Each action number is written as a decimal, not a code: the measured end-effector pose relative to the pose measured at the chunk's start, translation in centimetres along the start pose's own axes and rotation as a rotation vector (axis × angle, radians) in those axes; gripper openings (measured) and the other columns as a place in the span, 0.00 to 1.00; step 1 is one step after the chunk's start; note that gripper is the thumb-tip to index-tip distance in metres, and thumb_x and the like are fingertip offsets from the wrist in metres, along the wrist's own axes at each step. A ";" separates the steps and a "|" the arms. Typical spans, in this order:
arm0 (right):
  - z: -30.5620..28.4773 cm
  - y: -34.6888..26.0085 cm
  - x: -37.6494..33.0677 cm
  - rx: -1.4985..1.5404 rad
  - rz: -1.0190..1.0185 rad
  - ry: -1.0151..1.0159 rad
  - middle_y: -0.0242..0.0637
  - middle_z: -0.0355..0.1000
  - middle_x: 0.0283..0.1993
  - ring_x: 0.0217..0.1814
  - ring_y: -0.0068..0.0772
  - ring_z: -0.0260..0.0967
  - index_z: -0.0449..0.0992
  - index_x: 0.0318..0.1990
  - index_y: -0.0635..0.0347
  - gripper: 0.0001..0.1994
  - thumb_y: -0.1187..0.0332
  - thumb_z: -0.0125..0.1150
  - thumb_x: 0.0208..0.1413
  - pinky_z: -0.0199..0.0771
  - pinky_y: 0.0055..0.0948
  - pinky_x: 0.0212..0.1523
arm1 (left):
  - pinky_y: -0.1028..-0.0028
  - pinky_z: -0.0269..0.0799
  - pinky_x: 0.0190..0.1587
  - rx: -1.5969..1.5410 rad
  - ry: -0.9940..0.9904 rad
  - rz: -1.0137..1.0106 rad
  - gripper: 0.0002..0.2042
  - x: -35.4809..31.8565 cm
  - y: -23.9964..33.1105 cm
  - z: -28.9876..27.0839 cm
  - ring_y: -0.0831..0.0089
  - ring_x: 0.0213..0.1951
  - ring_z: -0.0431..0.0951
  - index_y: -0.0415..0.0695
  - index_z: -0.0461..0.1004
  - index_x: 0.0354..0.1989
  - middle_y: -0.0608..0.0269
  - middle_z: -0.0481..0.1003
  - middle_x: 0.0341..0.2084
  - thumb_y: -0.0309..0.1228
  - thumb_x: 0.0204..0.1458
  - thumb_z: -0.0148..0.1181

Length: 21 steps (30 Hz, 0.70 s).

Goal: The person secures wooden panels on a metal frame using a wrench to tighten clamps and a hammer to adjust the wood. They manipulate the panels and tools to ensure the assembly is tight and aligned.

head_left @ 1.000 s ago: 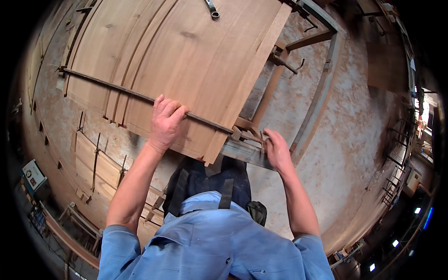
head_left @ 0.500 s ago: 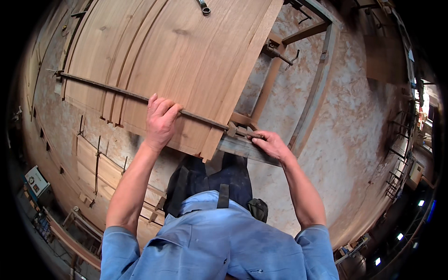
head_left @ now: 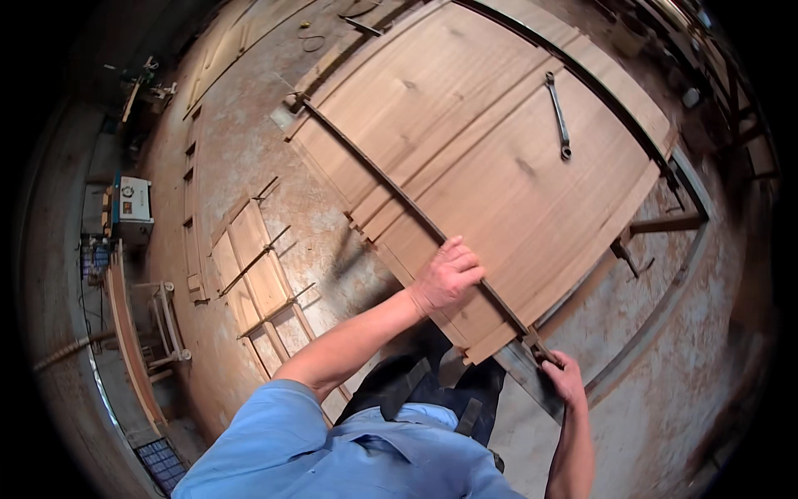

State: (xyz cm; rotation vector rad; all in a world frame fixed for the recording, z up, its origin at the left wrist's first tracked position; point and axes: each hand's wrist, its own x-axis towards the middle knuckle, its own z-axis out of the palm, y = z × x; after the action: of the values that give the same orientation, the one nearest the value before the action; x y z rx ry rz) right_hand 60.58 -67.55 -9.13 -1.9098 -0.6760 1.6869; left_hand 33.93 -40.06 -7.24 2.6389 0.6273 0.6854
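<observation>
A broad wooden door panel with a raised strip across it lies on a metal frame stand. Across its near end runs a long, thin bar clamp. My left hand is closed around the bar, resting near the panel's surface. At the clamp's right end, just past the panel's edge, my right hand grips the screw end, and its fingers partly hide the handle. A double-ended ring wrench lies on the panel, away from both hands.
A second bar clamp spans the panel's far end. A smaller clamp sticks out at the right of the stand. On the floor at left lies another clamped wooden frame. Beyond it are a white box-shaped machine and long boards.
The view has swung left, so the panel and both hands appear farther right and turned. More of the panel and the whole wrench now show. Both hands stay on the bar clamp.
</observation>
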 end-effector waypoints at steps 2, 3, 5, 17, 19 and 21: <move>0.3 0.9 -0.2 0.013 -0.093 0.088 0.37 0.76 0.45 0.50 0.29 0.71 0.76 0.48 0.66 0.16 0.69 0.60 0.52 0.68 0.29 0.55 | 0.58 0.63 0.61 -0.004 0.011 0.002 0.08 0.1 0.2 0.1 0.69 0.43 0.73 0.50 0.76 0.34 0.67 0.72 0.32 0.28 0.43 0.62; 0.4 2.4 0.2 0.040 -0.190 0.143 0.39 0.76 0.47 0.51 0.31 0.71 0.76 0.48 0.66 0.15 0.70 0.60 0.52 0.68 0.29 0.56 | 0.58 0.63 0.61 -0.011 0.015 0.007 0.08 0.4 0.1 0.0 0.69 0.43 0.73 0.51 0.76 0.34 0.68 0.72 0.32 0.29 0.43 0.62; 1.0 2.6 -0.6 -0.188 -0.359 0.230 0.47 0.74 0.48 0.50 0.41 0.73 0.75 0.48 0.66 0.14 0.73 0.59 0.55 0.69 0.32 0.55 | 0.58 0.63 0.61 -0.031 0.006 -0.002 0.08 0.2 0.1 0.2 0.69 0.43 0.73 0.51 0.76 0.34 0.68 0.72 0.32 0.29 0.43 0.62; 1.1 -1.7 1.0 -0.064 0.067 0.421 0.41 0.74 0.28 0.28 0.30 0.74 0.72 0.54 0.70 0.19 0.64 0.51 0.64 0.72 0.27 0.29 | 0.58 0.60 0.63 -0.016 -0.030 -0.020 0.08 -0.1 0.0 0.5 0.70 0.43 0.73 0.50 0.77 0.34 0.67 0.73 0.33 0.29 0.44 0.61; 0.8 -3.6 1.6 0.047 0.201 0.334 0.38 0.71 0.23 0.19 0.27 0.70 0.69 0.58 0.70 0.22 0.62 0.50 0.64 0.68 0.26 0.19 | 0.59 0.60 0.63 -0.007 -0.021 -0.014 0.08 0.0 -0.1 0.7 0.70 0.43 0.73 0.50 0.77 0.34 0.68 0.73 0.33 0.29 0.44 0.61; 1.2 -3.2 2.1 0.173 0.206 0.367 0.36 0.68 0.19 0.15 0.26 0.67 0.65 0.59 0.71 0.23 0.62 0.51 0.64 0.62 0.27 0.13 | 0.59 0.60 0.63 -0.006 -0.018 -0.013 0.08 0.4 0.2 0.6 0.70 0.43 0.73 0.50 0.77 0.34 0.68 0.73 0.33 0.29 0.44 0.61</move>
State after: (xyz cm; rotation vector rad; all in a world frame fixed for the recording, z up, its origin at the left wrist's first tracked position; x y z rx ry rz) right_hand 59.53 -63.69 -8.68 -2.1393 -0.1921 1.3974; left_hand 34.60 -40.15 -7.49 2.6301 0.6354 0.6584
